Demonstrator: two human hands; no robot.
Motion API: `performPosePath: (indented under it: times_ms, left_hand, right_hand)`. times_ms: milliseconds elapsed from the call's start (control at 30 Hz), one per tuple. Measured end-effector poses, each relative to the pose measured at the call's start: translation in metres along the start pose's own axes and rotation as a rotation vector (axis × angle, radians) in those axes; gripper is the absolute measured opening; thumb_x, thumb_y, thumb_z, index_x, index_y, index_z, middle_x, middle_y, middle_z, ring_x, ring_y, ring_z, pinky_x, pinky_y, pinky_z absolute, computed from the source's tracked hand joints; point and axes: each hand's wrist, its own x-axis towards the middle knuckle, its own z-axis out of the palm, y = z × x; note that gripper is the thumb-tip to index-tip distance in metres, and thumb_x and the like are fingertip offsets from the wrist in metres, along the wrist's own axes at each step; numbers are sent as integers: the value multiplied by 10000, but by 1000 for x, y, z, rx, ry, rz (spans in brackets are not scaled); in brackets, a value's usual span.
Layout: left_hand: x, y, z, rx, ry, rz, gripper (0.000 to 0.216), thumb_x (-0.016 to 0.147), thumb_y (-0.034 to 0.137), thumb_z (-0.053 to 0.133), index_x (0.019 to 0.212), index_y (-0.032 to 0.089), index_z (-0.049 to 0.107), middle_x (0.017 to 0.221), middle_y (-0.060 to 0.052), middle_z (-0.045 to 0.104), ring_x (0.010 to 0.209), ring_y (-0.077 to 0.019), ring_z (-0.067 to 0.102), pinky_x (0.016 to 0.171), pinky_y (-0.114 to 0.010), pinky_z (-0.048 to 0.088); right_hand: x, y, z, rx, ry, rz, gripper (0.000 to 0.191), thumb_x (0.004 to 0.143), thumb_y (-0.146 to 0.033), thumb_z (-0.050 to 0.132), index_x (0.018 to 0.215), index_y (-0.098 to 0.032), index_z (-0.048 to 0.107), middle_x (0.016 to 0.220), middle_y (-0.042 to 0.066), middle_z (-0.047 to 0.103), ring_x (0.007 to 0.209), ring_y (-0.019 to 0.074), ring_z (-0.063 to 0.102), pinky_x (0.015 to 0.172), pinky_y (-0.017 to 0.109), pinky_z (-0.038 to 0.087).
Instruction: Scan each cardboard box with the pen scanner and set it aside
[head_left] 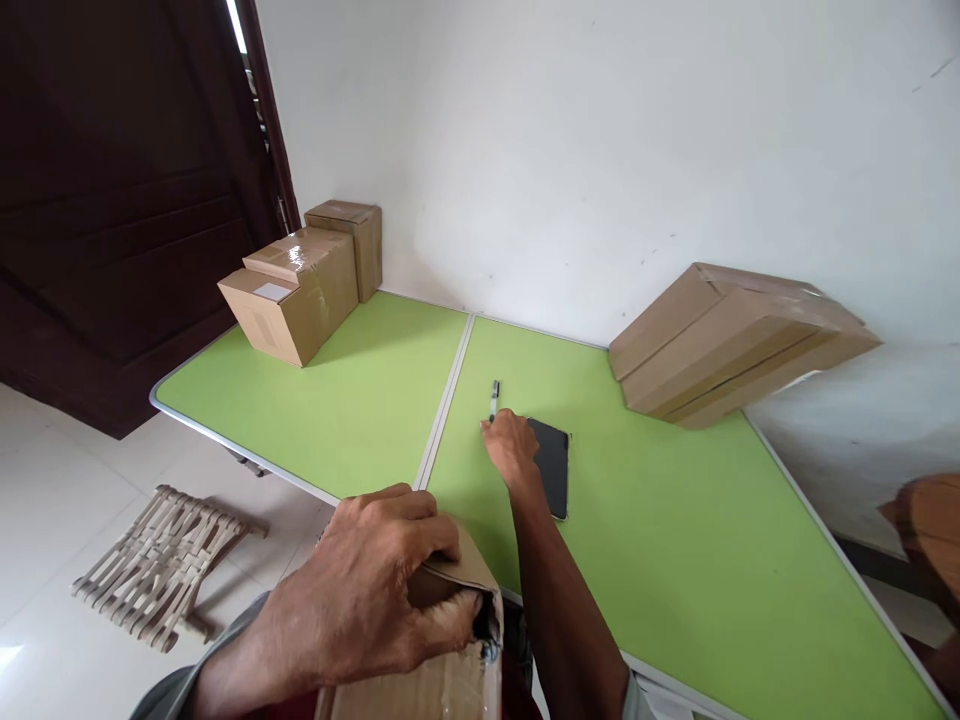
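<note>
My left hand (371, 590) is closed over the top edge of a brown cardboard box (439, 690) held close to my body at the bottom of the view. My right hand (511, 445) reaches out over the green table (360, 400), its fingertips at the near end of a black marker pen (494, 397) lying on the tabletop. Whether those fingers have hold of the pen is not visible. A dark flat tablet (553, 465) lies just right of that hand.
Three sealed cardboard boxes (300, 285) stand at the table's far left corner. A stack of flat cardboard boxes (735, 340) leans against the white wall at the right. A woven stool (161, 560) sits on the tiled floor at the left, near a dark wooden door (112, 200).
</note>
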Motion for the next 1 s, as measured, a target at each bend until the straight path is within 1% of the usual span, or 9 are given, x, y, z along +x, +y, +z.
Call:
performPosePath:
  times_ms: [100, 200, 333, 400, 467, 533, 633, 767, 1000]
  left_hand:
    - [0, -10, -8, -115, -55, 56, 157, 902, 365, 786, 921, 214, 749, 882, -21, 728, 851, -209, 679, 723, -314, 449]
    - [-1, -21, -13, -219, -110, 107, 249, 850, 338, 845, 1058, 217, 782, 971, -38, 751, 897, -220, 708, 788, -319, 506]
    - [-3, -32, -14, -272, -152, 143, 432, 783, 253, 849, 1201, 218, 744, 1093, -62, 720, 1010, -251, 699, 876, -347, 539]
    - [-4, -33, -13, -292, -169, 157, 423, 818, 260, 824, 1225, 207, 724, 1118, -70, 709, 1026, -243, 686, 897, -352, 538]
    - [-4, -32, -12, -307, -179, 164, 404, 844, 266, 805, 1232, 199, 712, 1133, -77, 706, 1031, -239, 679, 904, -355, 533]
    - [-4, -30, -12, -304, -181, 168, 402, 843, 257, 801, 1229, 199, 705, 1133, -82, 706, 1043, -246, 675, 905, -359, 530]
    - [-2, -27, -13, -280, -177, 165, 397, 838, 250, 804, 1219, 208, 702, 1119, -81, 701, 1039, -250, 670, 901, -361, 529]
    - [-1, -25, -13, -271, -174, 178, 355, 878, 235, 768, 1225, 201, 698, 1120, -82, 693, 1053, -244, 659, 909, -354, 526]
    - [0, -27, -12, -300, -189, 195, 343, 882, 212, 743, 1219, 178, 687, 1118, -78, 685, 1036, -229, 648, 913, -352, 520]
  right_hand:
    - [3, 9, -3, 90, -59, 35, 253, 1038, -407, 686, 1006, -157, 708, 954, 27, 732, 791, 156, 705, 749, 328, 606]
    - [-17, 21, -13, 269, -145, 9, 302, 993, -418, 689, 815, -177, 649, 738, 9, 679, 610, 148, 640, 584, 281, 536]
    - [-93, 34, -43, 624, -111, -91, 276, 942, -510, 621, 927, -235, 620, 730, -8, 662, 561, 157, 636, 499, 264, 491]
    - [-142, 33, -58, 1005, -21, -250, 230, 912, -455, 733, 905, -232, 676, 817, 20, 695, 592, 156, 657, 495, 258, 503]
    - [-187, 27, -66, 1128, 56, -393, 154, 956, -392, 739, 917, -243, 749, 873, 38, 704, 716, 180, 703, 544, 260, 555]
    - [-221, 19, -65, 1093, 182, -437, 98, 987, -339, 720, 955, -265, 775, 897, 45, 706, 861, 213, 714, 691, 318, 624]
    - [-245, 9, -54, 959, 305, -484, 80, 999, -281, 700, 1008, -278, 780, 951, 58, 735, 974, 252, 692, 866, 419, 613]
    - [-245, 6, -45, 830, 352, -619, 171, 1002, -187, 659, 1091, -277, 774, 984, 57, 737, 990, 259, 674, 869, 419, 561]
    - [-240, 7, -51, 619, 339, -682, 203, 982, -117, 645, 1104, -247, 743, 1031, 74, 710, 941, 244, 681, 785, 371, 564]
